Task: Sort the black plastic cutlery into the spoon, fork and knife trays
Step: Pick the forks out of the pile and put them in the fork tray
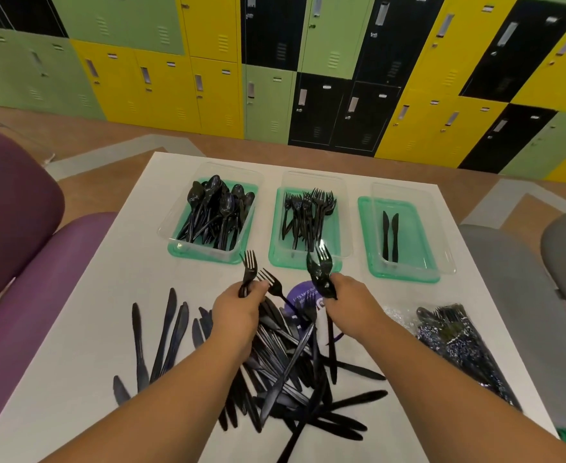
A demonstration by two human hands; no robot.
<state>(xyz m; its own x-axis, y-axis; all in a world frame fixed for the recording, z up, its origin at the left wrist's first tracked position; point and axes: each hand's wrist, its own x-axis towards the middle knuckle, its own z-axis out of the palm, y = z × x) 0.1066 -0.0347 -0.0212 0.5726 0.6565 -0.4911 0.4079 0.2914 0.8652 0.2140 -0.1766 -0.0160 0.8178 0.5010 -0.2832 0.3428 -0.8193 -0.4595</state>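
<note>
in the head view, three clear trays on green lids stood in a row across the upper middle of the frame, one per kind, so each piece had an obvious home. the spoon tray [213, 215] at the left was heaped, the fork tray [308, 222] in the centre held a fair bundle, and the knife tray [405, 232] at the right held only two knives, laid side by side.

the left hand [238, 312] was closed on fork handles, with two forks [253, 275] fanned tines-up. the right hand [351, 302] was clamped on a tighter fork bunch [320, 265], whose tines lay just before the fork tray's near edge. gathering one kind in both hands probably saved trips.

the unsorted pile [295, 369] sprawled over the lower centre of the white tabletop [84, 345], beneath both forearms, and looked to be mostly knives (a few lay apart at the lower left). that suggested spoons and forks were nearly done and knives were left for last.

a wrapped cutlery packet [458, 335] lay unopened at the right edge, near the pile but apart from it.
</note>
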